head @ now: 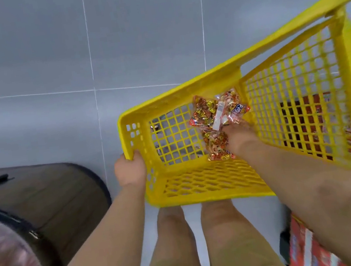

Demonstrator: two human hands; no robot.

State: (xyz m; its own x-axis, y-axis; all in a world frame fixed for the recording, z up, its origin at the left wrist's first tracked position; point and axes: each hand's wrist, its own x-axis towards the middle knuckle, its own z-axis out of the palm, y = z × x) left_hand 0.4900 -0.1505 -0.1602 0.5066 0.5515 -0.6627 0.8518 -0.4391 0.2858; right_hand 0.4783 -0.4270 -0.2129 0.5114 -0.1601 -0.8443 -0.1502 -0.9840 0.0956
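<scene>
A yellow plastic mesh basket hangs tilted in front of me over a grey tiled floor. My left hand grips its near left corner at the rim. Inside the basket, my right hand holds clear bags of orange and gold wrapped candies; one bag fans upward, another hangs below the hand. The fingers of the right hand are hidden behind the bags.
A dark rounded bin or stand sits at the left with blurred packaged goods in front of it. Red packaging lies at the lower right. My knees show beneath the basket.
</scene>
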